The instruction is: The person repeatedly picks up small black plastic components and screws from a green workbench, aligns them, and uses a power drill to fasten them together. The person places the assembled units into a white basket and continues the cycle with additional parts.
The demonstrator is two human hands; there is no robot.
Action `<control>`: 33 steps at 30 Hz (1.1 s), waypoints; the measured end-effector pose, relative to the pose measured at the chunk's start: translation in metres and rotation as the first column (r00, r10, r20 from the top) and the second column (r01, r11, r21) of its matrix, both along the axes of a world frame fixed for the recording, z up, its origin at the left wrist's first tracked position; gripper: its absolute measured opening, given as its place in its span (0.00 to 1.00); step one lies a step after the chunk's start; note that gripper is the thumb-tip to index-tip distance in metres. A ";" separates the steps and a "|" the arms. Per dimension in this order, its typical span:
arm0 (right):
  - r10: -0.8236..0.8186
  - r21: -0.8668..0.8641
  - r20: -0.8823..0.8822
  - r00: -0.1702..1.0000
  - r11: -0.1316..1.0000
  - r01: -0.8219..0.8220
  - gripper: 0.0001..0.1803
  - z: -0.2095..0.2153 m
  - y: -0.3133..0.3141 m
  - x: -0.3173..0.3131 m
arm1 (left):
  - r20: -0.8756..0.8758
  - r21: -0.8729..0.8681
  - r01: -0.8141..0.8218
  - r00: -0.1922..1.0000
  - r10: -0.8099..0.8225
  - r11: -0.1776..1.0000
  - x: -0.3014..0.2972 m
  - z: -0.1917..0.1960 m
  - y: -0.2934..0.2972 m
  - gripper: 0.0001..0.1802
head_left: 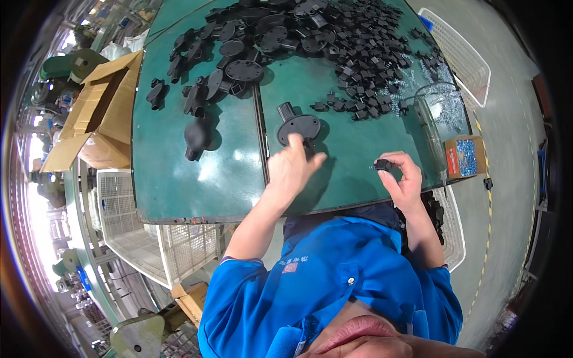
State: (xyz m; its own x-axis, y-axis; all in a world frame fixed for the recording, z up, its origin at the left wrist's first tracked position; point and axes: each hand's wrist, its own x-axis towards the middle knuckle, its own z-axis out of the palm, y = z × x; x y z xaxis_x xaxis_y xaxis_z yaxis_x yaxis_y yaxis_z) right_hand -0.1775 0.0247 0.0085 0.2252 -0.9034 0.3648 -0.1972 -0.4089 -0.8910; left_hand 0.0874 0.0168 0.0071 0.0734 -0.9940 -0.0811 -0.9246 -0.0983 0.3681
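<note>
Green work table (pixel 197 179), smooth matte top with soft glare patches, a dark seam running down its middle. Left hand (pixel 292 167) reaches over the near half of the table, fingers loosely spread and not closed on anything, index tip touching the near edge of a black oval plastic base plate (pixel 300 126) that lies flat with a short stub projecting from its far-left end. Right hand (pixel 403 176) is to the right of that plate, at the table's near right edge, thumb and fingertips pinching a small black plastic clip (pixel 382 164), blocky and matte. Farther back from the plate, a dense heap of small black clips (pixel 364 53) covers the far right of the table; round black discs (pixel 245 70) lie at far centre. A clear plastic bag (pixel 439 110) sits right of the plate, a small cardboard box of blue-tinted screws (pixel 464 157) beyond it. An open brown cardboard carton (pixel 98 113) stands off the table's left edge.
</note>
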 end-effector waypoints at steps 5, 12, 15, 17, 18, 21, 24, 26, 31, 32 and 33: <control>-0.045 0.022 0.021 0.999 0.999 0.045 0.11 -0.006 0.007 -0.023 | -0.391 -0.218 0.385 0.807 -0.442 0.897 0.010 0.009 0.008 0.28; -0.103 0.068 0.074 0.992 0.993 0.099 0.11 -0.016 0.014 -0.032 | 0.083 -0.215 0.734 0.671 -0.737 0.644 -0.022 0.015 -0.037 0.34; -0.130 0.071 0.077 0.989 0.990 0.125 0.11 -0.016 0.015 -0.039 | 0.038 -0.124 0.676 0.734 -0.678 0.726 -0.047 0.002 -0.035 0.33; -0.140 0.073 0.059 0.988 0.988 0.135 0.12 -0.017 0.014 -0.046 | 0.046 -0.140 0.577 0.816 -0.577 0.805 -0.065 -0.005 -0.024 0.29; -0.149 0.063 0.071 0.986 0.988 0.144 0.12 -0.016 0.013 -0.049 | -0.004 -0.170 0.550 0.830 -0.558 0.818 -0.069 -0.007 -0.022 0.28; -0.163 0.002 0.126 0.979 0.987 0.164 0.12 -0.007 0.011 -0.048 | -0.310 -0.246 0.417 0.821 -0.479 0.875 -0.073 0.002 -0.019 0.22; -0.160 -0.228 0.175 0.971 0.953 0.198 0.13 0.007 0.003 -0.038 | -0.970 0.204 0.276 -0.075 0.233 0.939 -0.083 0.015 -0.005 0.20; -0.139 -0.320 0.160 0.977 0.929 0.185 0.13 0.017 0.000 -0.028 | -0.909 0.254 0.326 -0.242 0.340 0.911 -0.095 0.014 0.008 0.20; -0.171 -0.460 0.078 0.982 0.868 0.188 0.15 0.020 -0.005 -0.011 | -0.738 0.365 0.338 -0.464 0.491 0.868 -0.108 0.022 0.030 0.22; -0.178 -0.495 0.056 0.982 0.850 0.182 0.15 0.021 -0.006 -0.010 | -0.718 0.376 0.352 -0.474 0.510 0.857 -0.107 0.020 0.031 0.22; -0.194 -0.515 0.054 0.979 0.835 0.194 0.15 0.019 -0.004 -0.007 | -0.697 0.387 0.367 -0.484 0.529 0.846 -0.105 0.018 0.031 0.23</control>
State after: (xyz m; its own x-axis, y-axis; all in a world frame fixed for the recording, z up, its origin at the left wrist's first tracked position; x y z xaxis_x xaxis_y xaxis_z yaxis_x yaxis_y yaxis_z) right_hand -0.1843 0.0203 0.0278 0.0651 -0.6104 0.7894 -0.3213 -0.7618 -0.5625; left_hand -0.0176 0.0482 0.0255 -0.4651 -0.7961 -0.3871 0.7035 -0.5978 0.3843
